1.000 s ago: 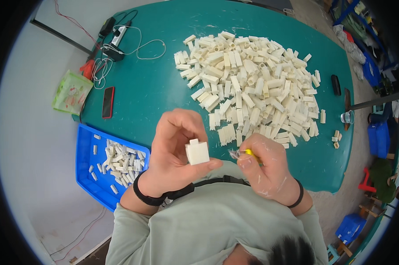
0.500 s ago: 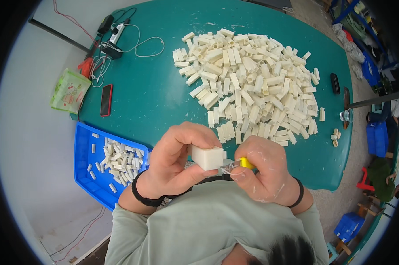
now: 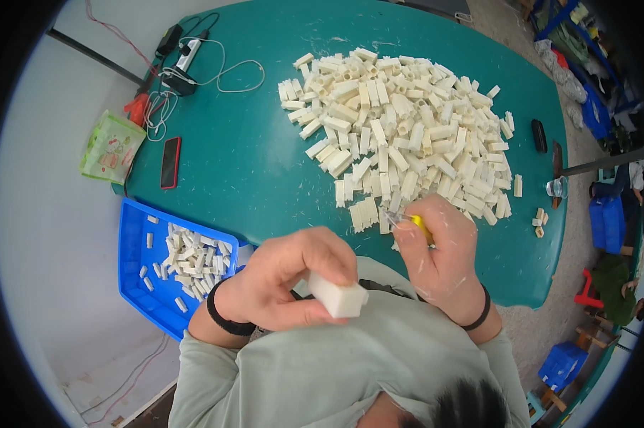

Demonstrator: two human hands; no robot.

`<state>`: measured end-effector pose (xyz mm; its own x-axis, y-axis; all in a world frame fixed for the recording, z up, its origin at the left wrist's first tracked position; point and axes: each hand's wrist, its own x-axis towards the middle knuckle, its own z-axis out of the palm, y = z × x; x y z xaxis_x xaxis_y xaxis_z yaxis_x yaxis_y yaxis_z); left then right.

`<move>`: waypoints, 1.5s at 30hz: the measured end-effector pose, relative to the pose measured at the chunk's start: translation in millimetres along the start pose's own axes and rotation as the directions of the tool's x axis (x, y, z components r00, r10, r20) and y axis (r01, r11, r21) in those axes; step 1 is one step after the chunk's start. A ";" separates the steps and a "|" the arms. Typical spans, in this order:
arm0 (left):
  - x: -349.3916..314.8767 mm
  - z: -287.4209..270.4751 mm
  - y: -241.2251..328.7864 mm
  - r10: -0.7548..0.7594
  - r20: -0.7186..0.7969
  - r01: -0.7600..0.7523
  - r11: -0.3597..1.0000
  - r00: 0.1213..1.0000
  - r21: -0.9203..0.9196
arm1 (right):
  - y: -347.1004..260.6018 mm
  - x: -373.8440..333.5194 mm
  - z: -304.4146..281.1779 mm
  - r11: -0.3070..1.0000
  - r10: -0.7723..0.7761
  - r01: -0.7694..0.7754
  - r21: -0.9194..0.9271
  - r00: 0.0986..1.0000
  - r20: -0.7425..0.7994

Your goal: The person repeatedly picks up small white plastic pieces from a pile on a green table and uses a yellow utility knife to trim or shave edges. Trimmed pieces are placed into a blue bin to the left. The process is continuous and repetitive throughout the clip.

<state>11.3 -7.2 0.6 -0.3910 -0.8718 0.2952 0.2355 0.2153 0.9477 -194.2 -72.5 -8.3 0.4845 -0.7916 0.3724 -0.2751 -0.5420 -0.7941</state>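
Observation:
My left hand [image 3: 286,274] is closed around a white plastic block [image 3: 345,301], thumb below and fingers above, low in front of my chest. A small stub sticks out at the block's right end. In my right hand [image 3: 443,260] is a small yellow-handled knife [image 3: 420,227], its thin tip pointing left over the near edge of the parts pile. Pale shavings cling to my right hand. Block and knife are apart. Beyond my hands, a big heap of cream-white hollow plastic parts [image 3: 407,132] covers much of the green table [image 3: 251,164].
At the left stands a blue tray [image 3: 133,285] holding small white pieces. A phone [image 3: 170,162], a green bag [image 3: 112,146] and a power strip [image 3: 188,55] with cables lie at the left. A black case [image 3: 539,135] and a clear cup [image 3: 557,187] sit at the right edge.
My right hand has moved up and away from the block with the knife. My left hand has lowered the block toward my chest and tilted it.

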 end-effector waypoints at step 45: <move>-5.4 10.5 -7.5 0.268 -0.459 -0.107 0.932 0.847 0.346 | -8.9 -8.8 4.9 0.913 0.176 -0.271 0.306 0.937 0.303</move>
<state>2.3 0.5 -6.9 0.1401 -0.8829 0.4482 -0.0466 0.4462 0.8937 -191.9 -59.3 -6.9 0.6566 -0.7515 0.0635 -0.1282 -0.1942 -0.9726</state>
